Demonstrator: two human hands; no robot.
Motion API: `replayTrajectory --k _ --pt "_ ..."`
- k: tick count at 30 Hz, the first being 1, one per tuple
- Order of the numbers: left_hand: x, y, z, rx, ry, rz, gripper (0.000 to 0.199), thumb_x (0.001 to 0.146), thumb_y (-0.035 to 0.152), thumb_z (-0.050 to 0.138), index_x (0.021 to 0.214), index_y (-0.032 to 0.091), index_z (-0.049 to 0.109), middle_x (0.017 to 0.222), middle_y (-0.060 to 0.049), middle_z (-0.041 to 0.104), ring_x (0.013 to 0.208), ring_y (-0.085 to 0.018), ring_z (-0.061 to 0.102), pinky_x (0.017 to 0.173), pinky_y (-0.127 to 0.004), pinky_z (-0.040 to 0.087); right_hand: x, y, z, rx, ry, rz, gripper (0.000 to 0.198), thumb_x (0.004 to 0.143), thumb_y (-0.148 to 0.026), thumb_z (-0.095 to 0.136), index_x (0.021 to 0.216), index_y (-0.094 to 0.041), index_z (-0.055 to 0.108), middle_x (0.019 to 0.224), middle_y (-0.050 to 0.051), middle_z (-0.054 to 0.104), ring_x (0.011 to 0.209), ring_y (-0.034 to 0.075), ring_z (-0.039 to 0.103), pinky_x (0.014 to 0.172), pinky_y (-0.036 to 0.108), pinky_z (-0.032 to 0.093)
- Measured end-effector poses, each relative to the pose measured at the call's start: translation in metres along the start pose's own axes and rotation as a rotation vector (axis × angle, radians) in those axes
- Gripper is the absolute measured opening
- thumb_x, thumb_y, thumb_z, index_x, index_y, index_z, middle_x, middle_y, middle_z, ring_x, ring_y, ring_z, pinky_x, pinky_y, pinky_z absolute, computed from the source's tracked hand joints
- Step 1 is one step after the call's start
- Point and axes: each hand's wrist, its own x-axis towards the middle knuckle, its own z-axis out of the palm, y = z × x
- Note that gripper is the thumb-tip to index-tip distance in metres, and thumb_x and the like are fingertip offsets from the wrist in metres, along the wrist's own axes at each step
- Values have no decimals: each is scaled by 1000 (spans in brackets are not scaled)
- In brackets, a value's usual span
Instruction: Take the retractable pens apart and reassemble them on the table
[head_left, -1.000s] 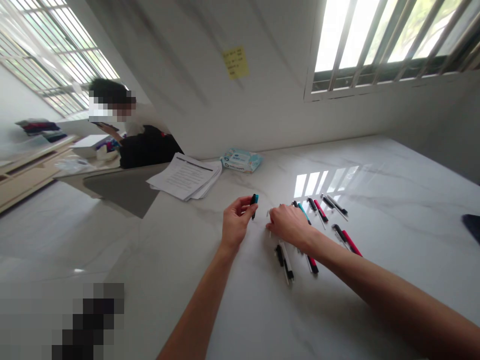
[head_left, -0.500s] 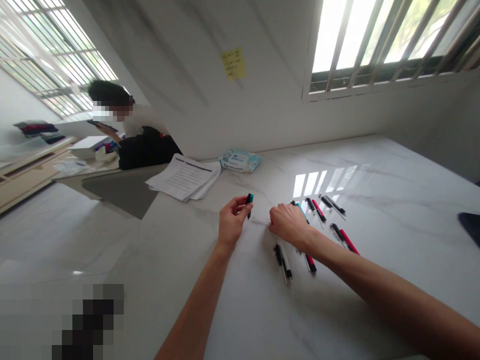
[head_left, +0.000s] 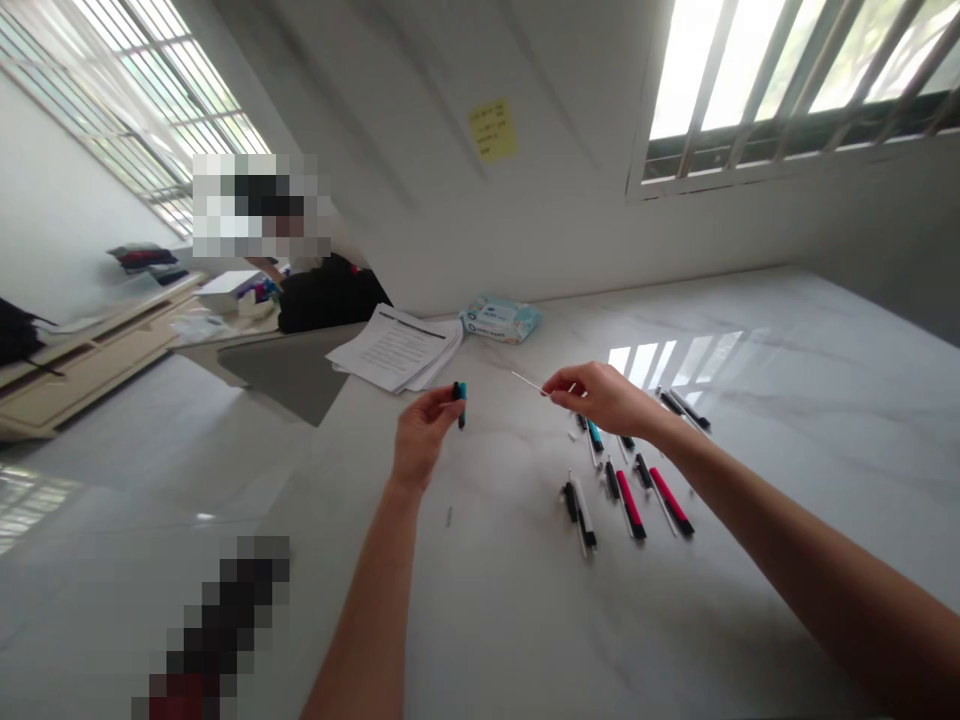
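My left hand (head_left: 420, 440) is closed on pen parts (head_left: 461, 402), black and teal, held upright above the white table. To the right, my right hand (head_left: 596, 395) pinches a thin white pen refill (head_left: 528, 381) whose free end points left toward the pen parts, with a gap between. Beneath and below that hand lie several sets of pen parts: a black and white set (head_left: 580, 510), two red and black barrels (head_left: 630, 504) (head_left: 671, 500) with black pieces and refills beside them, and a teal and black barrel (head_left: 594, 434). The right hand partly covers some sets.
A small thin grey piece (head_left: 449, 516) lies right of my left forearm. Printed sheets (head_left: 394, 347) and a light blue wipes pack (head_left: 500, 319) lie toward the wall. A seated person (head_left: 326, 290) is at the far left. Another black and white set (head_left: 686, 408) lies farther right.
My right hand has lifted, bringing the refill up off the table area. My left hand, still closed on the pen parts, has moved left. The view has shifted slightly left.
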Motion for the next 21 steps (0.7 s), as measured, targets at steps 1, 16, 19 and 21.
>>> replayTrajectory --k 1,16,19,21 --pt "-5 -2 8 97 -36 25 36 65 36 90 95 18 80 89 -5 78 77 -17 67 73 -29 55 1 -2 1 93 30 -32 16 92 -27 64 101 -19 76 85 5 76 76 17 69 67 26 50" --pt "-39 11 61 3 -310 -49 32 70 33 89 96 16 80 80 -4 76 70 -14 65 66 -26 52 4 -7 16 600 133 -171 16 82 -29 76 89 -17 68 87 5 77 81 17 74 78 30 60" --pt "-40 12 62 -11 -324 -46 29 71 32 89 95 17 80 81 -4 76 71 -14 65 66 -26 52 5 -6 20 447 117 -175 14 83 -31 75 86 -17 73 83 4 76 77 16 72 72 28 58" --pt "-37 11 59 -27 -321 -37 27 71 31 89 93 17 80 82 -4 76 72 -15 66 67 -26 53 4 -5 23 347 130 -182 16 85 -32 75 92 -18 77 81 3 76 74 15 70 69 27 55"
